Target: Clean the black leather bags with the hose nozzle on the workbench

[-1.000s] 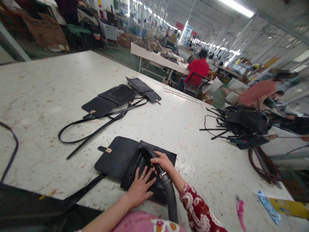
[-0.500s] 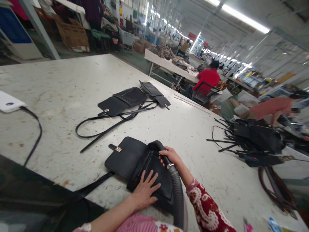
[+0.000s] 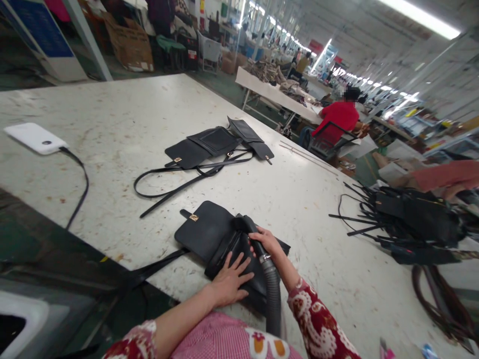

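A black leather bag point(image 3: 209, 234) with a gold clasp lies open near the front edge of the white table point(image 3: 123, 124). My left hand point(image 3: 230, 281) lies flat on the bag body, fingers spread. My right hand point(image 3: 267, 242) is wrapped round the black nozzle of a grey ribbed vacuum hose point(image 3: 272, 299), whose tip is pushed into the bag's opening. The bag's strap point(image 3: 157, 267) trails off the table edge to the left.
A second black bag point(image 3: 217, 144) with long straps lies farther back. A white box with a black cable point(image 3: 35, 138) sits at the left. A heap of black bags and straps point(image 3: 411, 219) is at the right. A person in red point(image 3: 337, 117) sits beyond the table.
My view has swung left and down, bringing the white box into sight. My hands stay on the bag and hose, and the nozzle has shifted slightly inside the bag.
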The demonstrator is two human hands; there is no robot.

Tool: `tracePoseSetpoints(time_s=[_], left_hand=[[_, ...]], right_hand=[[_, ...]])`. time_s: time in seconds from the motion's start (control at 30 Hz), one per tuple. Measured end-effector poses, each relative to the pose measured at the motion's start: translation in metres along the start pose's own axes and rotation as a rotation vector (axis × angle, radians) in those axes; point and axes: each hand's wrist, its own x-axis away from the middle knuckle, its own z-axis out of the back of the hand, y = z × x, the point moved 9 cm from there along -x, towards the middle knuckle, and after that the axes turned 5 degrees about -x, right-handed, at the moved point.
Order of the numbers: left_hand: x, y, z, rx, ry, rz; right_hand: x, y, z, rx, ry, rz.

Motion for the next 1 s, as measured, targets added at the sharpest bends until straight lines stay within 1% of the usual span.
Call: tracePoseSetpoints(time_s=[0.07,0.1,0.17,0.2,0.23,0.3,0.33,0.37,0.4,0.47,0.5,0.53,0.6,0.7,0.8,0.87,1.0], left_hand=[[0.000,0.002,0.002,0.019,0.013,0.003],[0.003,0.003,0.003,0.038,0.024,0.007],[0.021,-0.002,0.011,0.113,0.102,0.064],[0.035,-0.011,0.017,0.170,0.179,0.136],[0.054,-0.024,0.025,0.238,0.279,0.248],[0.099,-0.060,0.034,0.416,0.489,0.561],[0.120,-0.076,0.032,0.538,0.560,0.709],[0.133,-0.088,0.026,0.682,0.600,0.824],[0.138,-0.096,0.018,0.840,0.612,0.891],[0.131,-0.102,0.005,1.128,0.629,0.931],[0.124,-0.103,0.001,1.221,0.656,0.939],[0.118,-0.105,-0.001,1.276,0.692,0.957],[0.111,-0.108,-0.005,1.316,0.749,1.008],[0.105,-0.107,-0.008,1.351,0.737,1.032],[0.105,-0.104,-0.005,1.395,0.695,1.036],[0.108,-0.102,-0.002,1.413,0.672,1.044],[0.114,-0.096,-0.002,1.520,0.639,1.017]], right_hand=[[-0.006,-0.002,0.002,-0.006,0.044,0.041],[-0.009,-0.005,0.004,-0.010,0.070,0.067],[-0.008,-0.014,0.007,-0.019,0.115,0.117],[-0.002,-0.018,0.009,-0.022,0.126,0.134],[0.007,-0.019,0.010,-0.022,0.127,0.143],[0.034,-0.014,0.009,-0.011,0.087,0.126],[0.050,-0.007,0.005,-0.002,0.051,0.105],[0.065,0.003,0.000,0.009,0.001,0.074],[0.080,0.013,-0.006,0.010,-0.047,0.045],[0.101,0.036,-0.021,-0.001,-0.146,-0.016],[0.108,0.046,-0.028,-0.011,-0.186,-0.037],[0.111,0.055,-0.035,-0.016,-0.220,-0.052],[0.108,0.065,-0.045,-0.024,-0.258,-0.056],[0.093,0.064,-0.049,-0.052,-0.241,-0.019],[0.088,0.053,-0.040,-0.102,-0.175,0.048],[0.095,0.049,-0.033,-0.103,-0.175,0.055],[0.119,0.057,-0.033,-0.045,-0.273,-0.032]])
